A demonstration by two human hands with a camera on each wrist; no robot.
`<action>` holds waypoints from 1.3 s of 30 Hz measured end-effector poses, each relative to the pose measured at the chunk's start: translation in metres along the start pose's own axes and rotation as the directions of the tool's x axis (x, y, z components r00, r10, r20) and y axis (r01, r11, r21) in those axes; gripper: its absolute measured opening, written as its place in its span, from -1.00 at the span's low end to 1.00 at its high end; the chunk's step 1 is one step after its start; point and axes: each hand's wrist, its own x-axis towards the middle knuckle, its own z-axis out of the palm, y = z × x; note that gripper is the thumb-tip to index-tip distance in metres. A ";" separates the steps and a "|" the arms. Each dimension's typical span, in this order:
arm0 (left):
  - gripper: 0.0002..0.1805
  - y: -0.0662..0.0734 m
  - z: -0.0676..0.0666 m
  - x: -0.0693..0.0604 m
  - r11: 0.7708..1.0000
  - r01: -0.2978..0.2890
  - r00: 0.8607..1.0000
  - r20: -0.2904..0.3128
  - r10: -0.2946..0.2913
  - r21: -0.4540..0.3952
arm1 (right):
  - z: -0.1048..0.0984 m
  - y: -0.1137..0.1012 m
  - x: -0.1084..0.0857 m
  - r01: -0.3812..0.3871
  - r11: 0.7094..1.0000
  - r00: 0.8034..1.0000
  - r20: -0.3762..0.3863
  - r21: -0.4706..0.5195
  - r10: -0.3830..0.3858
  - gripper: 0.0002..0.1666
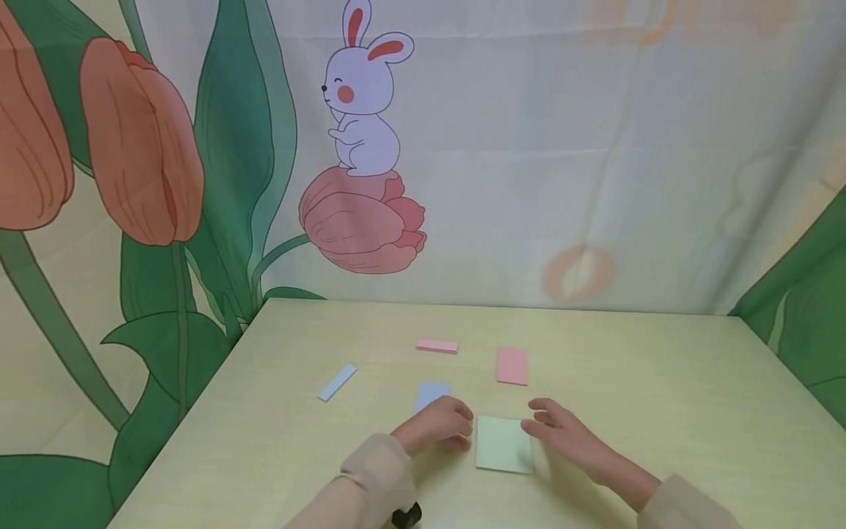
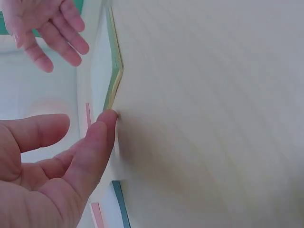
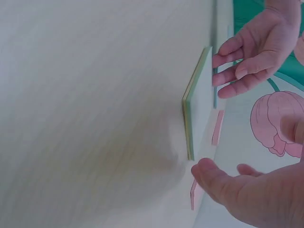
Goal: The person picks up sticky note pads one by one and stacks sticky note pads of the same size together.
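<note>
A pale green square pad (image 1: pixel 504 445) lies flat near the table's front, between the two hands. Beside its left edge is my left hand (image 1: pixel 439 425), fingers relaxed and gripping nothing; in the left wrist view its fingertips (image 2: pixel 110 116) are close to a corner of the pad, and whether they touch I cannot tell. My right hand (image 1: pixel 567 439) is at the pad's right edge, fingers loosely spread and holding nothing; the right wrist view shows the fingertips (image 3: pixel 203 167) just off the pad (image 3: pixel 200 107). A blue rectangle (image 1: pixel 432 394) is partly hidden behind my left hand.
Farther back lie a pink rectangle (image 1: pixel 512 366) and a narrow pink strip (image 1: pixel 437 346). A narrow light blue strip (image 1: pixel 338 383) lies slanted on the left. The pale yellow table (image 1: pixel 674 382) ends at a printed curtain (image 1: pixel 489 169) with a rabbit and tulips.
</note>
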 end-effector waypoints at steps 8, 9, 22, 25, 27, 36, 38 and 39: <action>-0.67 -0.003 0.002 -0.007 0.994 0.051 0.998 0.033 -0.048 -0.094 | 0.005 -0.004 -0.007 -0.164 0.951 0.986 0.015 0.264 0.166 -0.30; -0.66 -0.003 0.003 -0.008 0.994 0.055 0.998 0.037 -0.051 -0.096 | 0.006 -0.004 -0.009 -0.170 0.943 0.985 0.025 0.284 0.170 -0.29; -0.59 -0.007 0.009 -0.014 0.984 0.045 0.998 0.057 -0.036 -0.170 | 0.009 -0.007 -0.015 -0.186 0.900 0.982 0.105 0.394 0.157 -0.27; -0.58 -0.008 0.009 -0.014 0.983 0.050 0.997 0.069 -0.038 -0.178 | 0.010 -0.008 -0.016 -0.199 0.885 0.980 0.109 0.420 0.169 -0.31; -0.58 -0.008 0.010 -0.014 0.983 0.053 0.997 0.073 -0.041 -0.175 | 0.011 -0.008 -0.015 -0.212 0.874 0.977 0.109 0.438 0.182 -0.33; -0.59 -0.004 0.011 -0.017 0.985 0.061 0.997 0.059 -0.053 -0.159 | 0.017 -0.008 -0.015 -0.246 0.835 0.968 0.087 0.492 0.234 -0.33; -0.60 -0.003 0.012 -0.016 0.986 0.062 0.997 0.052 -0.054 -0.158 | 0.017 -0.005 -0.013 -0.249 0.830 0.967 0.087 0.499 0.238 -0.30; -0.60 -0.003 0.012 -0.016 0.986 0.062 0.997 0.050 -0.055 -0.157 | 0.017 -0.003 -0.012 -0.245 0.830 0.968 0.083 0.502 0.236 -0.29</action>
